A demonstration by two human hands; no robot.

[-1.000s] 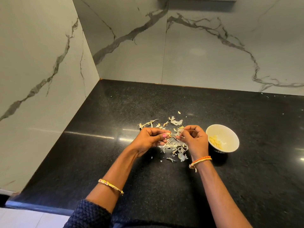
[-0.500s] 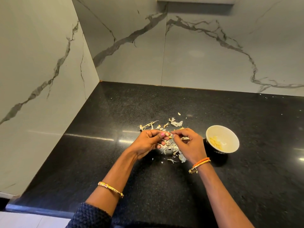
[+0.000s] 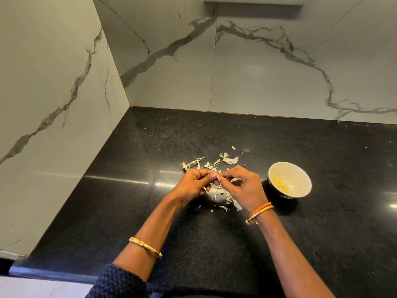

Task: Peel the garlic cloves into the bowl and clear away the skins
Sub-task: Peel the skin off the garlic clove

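Black speckled worktop (image 3: pixel 133 211) in a corner, grey-veined marble walls (image 3: pixel 53 93) to the left and at the far side. At the near left, a dark knitted sleeve (image 3: pixel 116 282), cut off by the frame edge, and a gold bangle (image 3: pixel 146 247) on the left forearm. Left hand (image 3: pixel 193 183) curled over the middle of the worktop, fingertips pinching a small garlic clove (image 3: pixel 217 177), mostly hidden and hard to make out. Right hand (image 3: pixel 242 188) just beside it, fingers curled, also pinching at the clove. Beneath and beyond both hands, a scatter of papery skins (image 3: pixel 223 192), partly covered by the hands. Orange and yellow bands (image 3: pixel 260 211) on the right wrist. Further right, near the right hand but apart from it, a white bowl (image 3: pixel 300 173) with pale peeled cloves (image 3: pixel 280 183) inside.
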